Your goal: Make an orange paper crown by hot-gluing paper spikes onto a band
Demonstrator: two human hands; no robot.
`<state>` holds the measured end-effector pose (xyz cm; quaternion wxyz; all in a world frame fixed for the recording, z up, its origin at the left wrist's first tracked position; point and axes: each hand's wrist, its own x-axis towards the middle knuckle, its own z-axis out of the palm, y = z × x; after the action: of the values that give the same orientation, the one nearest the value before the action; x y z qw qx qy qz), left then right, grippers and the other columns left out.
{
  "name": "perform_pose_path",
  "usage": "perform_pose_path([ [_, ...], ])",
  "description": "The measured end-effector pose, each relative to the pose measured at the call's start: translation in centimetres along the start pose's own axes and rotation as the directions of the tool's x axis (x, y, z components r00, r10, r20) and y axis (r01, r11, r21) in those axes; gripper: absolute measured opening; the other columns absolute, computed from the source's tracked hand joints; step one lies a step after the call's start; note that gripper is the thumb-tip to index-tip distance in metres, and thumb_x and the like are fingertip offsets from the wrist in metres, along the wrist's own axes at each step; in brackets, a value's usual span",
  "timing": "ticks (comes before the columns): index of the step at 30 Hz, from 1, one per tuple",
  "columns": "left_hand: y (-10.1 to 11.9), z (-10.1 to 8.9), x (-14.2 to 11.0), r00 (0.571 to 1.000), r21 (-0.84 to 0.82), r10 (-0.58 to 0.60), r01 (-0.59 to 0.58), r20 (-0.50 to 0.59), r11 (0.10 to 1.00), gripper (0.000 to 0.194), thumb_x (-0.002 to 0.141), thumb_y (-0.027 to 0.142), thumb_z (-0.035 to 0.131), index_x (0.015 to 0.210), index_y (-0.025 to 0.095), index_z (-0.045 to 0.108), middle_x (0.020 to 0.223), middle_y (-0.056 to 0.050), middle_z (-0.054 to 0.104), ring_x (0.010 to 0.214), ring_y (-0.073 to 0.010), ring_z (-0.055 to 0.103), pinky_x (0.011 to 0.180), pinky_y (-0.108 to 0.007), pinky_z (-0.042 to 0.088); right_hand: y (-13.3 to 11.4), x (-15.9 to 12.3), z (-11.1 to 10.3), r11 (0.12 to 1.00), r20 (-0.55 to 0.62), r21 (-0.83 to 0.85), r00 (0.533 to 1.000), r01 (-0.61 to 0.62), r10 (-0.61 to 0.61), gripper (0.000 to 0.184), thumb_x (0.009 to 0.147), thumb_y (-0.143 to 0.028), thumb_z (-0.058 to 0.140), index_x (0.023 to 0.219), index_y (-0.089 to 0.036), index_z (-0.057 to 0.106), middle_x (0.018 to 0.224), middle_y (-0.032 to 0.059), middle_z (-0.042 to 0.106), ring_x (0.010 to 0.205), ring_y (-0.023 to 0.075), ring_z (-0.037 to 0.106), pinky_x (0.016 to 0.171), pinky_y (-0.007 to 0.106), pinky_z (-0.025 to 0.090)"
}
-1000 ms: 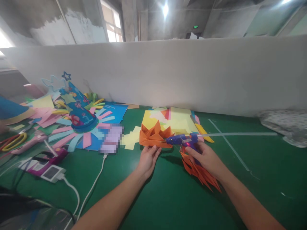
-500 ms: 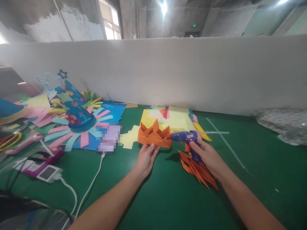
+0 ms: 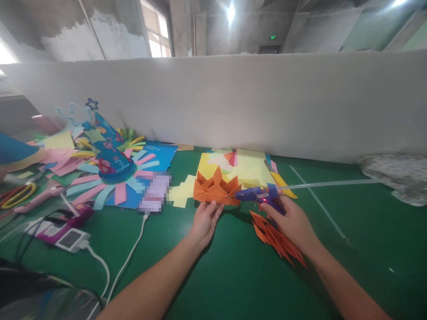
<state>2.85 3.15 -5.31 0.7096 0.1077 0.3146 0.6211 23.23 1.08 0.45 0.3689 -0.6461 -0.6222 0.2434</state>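
My right hand (image 3: 291, 221) grips a blue glue gun (image 3: 258, 194) with a red light lit and a long clear glue stick (image 3: 330, 183) out its back. The gun's nozzle touches the right side of an orange folded paper crown (image 3: 215, 189) on the green table (image 3: 233, 275). My left hand (image 3: 205, 220) rests at the crown's front edge, fingertips pinching its lower rim. Under my right wrist lies a pile of orange pointed paper pieces (image 3: 276, 238).
Yellow and pink paper sheets (image 3: 248, 169) lie behind the crown. To the left stand a blue cone hat on coloured strips (image 3: 110, 158), a pink glue gun (image 3: 46, 193), scissors (image 3: 18, 195), a charger with white cable (image 3: 71, 240). A white partition (image 3: 233, 102) runs along the back; a plastic bag (image 3: 396, 173) lies right.
The glue gun's nozzle stays at the crown's right side; my right hand has shifted slightly, tilting the gun. My left hand keeps its hold on the crown's front.
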Motion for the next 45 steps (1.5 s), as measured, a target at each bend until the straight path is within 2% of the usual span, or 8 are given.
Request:
perform_pose_path([
  [5, -0.2, -0.2, 0.1, 1.000, -0.011, 0.010, -0.010, 0.003, 1.000, 0.013, 0.075, 0.006, 0.062, 0.073, 0.014, 0.052, 0.073, -0.001, 0.061, 0.075, -0.0099, 0.063, 0.096, -0.036, 0.046, 2.0, 0.4, -2.9, 0.996, -0.116, -0.085, 0.993, -0.026, 0.016, 0.035, 0.079, -0.049, 0.048, 0.093, -0.020, 0.060, 0.078, 0.0044, 0.070, 0.070, 0.0225, 0.063, 0.060, 0.030, 0.046],
  [8, -0.1, -0.2, 0.1, 0.999, -0.009, 0.023, -0.023, 0.026, 1.000, 0.011, 0.075, 0.007, 0.062, 0.074, 0.014, 0.053, 0.076, -0.001, 0.062, 0.077, -0.0101, 0.062, 0.097, -0.036, 0.045, 3.8, 1.1, -4.1, 0.979, -0.145, -0.196, 0.989, -0.049, 0.020, 0.035, 0.080, -0.052, 0.043, 0.076, -0.021, 0.059, 0.066, 0.0040, 0.067, 0.060, 0.0215, 0.060, 0.053, 0.030, 0.043],
  [18, 0.8, 0.2, -0.1, 0.997, 0.019, 0.070, -0.070, 0.027, 0.997, 0.007, 0.077, 0.010, 0.061, 0.079, 0.015, 0.056, 0.083, -0.001, 0.064, 0.082, -0.0105, 0.062, 0.096, -0.034, 0.045, 9.1, 1.9, -4.1, 0.794, -0.102, -0.606, 0.994, -0.040, -0.028, 0.041, 0.084, -0.051, 0.034, 0.069, -0.020, 0.056, 0.069, 0.0110, 0.063, 0.063, 0.0262, 0.058, 0.056, 0.034, 0.041],
  [22, 0.7, 0.3, -0.1, 0.998, 0.026, 0.066, -0.067, 0.025, 0.997, 0.008, 0.077, 0.010, 0.061, 0.082, 0.015, 0.057, 0.084, -0.001, 0.064, 0.082, -0.0106, 0.062, 0.095, -0.033, 0.045, 5.7, 1.5, -4.3, 0.647, -0.154, -0.762, 0.968, 0.013, -0.200, 0.036, 0.083, -0.047, 0.040, 0.079, -0.016, 0.058, 0.076, 0.0152, 0.061, 0.073, 0.0301, 0.056, 0.064, 0.039, 0.040],
  [26, 0.5, 0.3, 0.0, 0.997, 0.027, 0.061, -0.062, 0.043, 0.998, 0.007, 0.078, 0.010, 0.060, 0.082, 0.015, 0.056, 0.084, -0.001, 0.064, 0.082, -0.0101, 0.062, 0.092, -0.031, 0.046, -0.8, 1.1, -1.8, 0.800, -0.102, -0.542, 0.925, 0.257, -0.366, 0.022, 0.080, -0.041, 0.050, 0.085, -0.020, 0.051, 0.080, 0.0091, 0.061, 0.075, 0.0249, 0.056, 0.068, 0.035, 0.041],
  [30, 0.3, 0.0, 0.0, 0.995, 0.046, 0.069, -0.072, 0.066, 0.996, 0.008, 0.077, 0.010, 0.061, 0.082, 0.014, 0.056, 0.085, -0.002, 0.065, 0.083, -0.0111, 0.062, 0.091, -0.030, 0.046, -5.4, 1.6, 3.3, 0.787, -0.066, -0.348, 0.824, 0.509, -0.562, 0.029, 0.069, -0.026, 0.058, 0.095, -0.021, 0.047, 0.096, 0.0065, 0.061, 0.094, 0.0251, 0.055, 0.085, 0.040, 0.037],
  [35, 0.2, 0.0, -0.2, 0.997, 0.012, 0.057, -0.058, 0.058, 0.998, 0.008, 0.077, 0.008, 0.060, 0.080, 0.013, 0.055, 0.085, -0.005, 0.066, 0.086, -0.0120, 0.063, 0.090, -0.027, 0.046, -6.6, 2.7, 7.6, 0.836, -0.092, -0.243, 0.846, 0.492, -0.525, 0.040, 0.062, -0.019, 0.058, 0.098, -0.021, 0.040, 0.086, 0.0033, 0.063, 0.086, 0.0231, 0.059, 0.087, 0.042, 0.032],
  [45, 0.0, 0.6, -0.7, 0.990, -0.001, 0.023, -0.023, 0.136, 1.000, 0.015, 0.075, 0.007, 0.061, 0.089, 0.012, 0.058, 0.095, -0.007, 0.067, 0.092, -0.0139, 0.062, 0.089, -0.027, 0.047, -6.3, 3.0, 8.1, 0.869, -0.084, -0.233, 0.881, 0.436, -0.465, 0.051, 0.060, -0.017, 0.052, 0.108, -0.018, 0.037, 0.076, 0.0019, 0.065, 0.079, 0.0217, 0.060, 0.090, 0.042, 0.029],
])
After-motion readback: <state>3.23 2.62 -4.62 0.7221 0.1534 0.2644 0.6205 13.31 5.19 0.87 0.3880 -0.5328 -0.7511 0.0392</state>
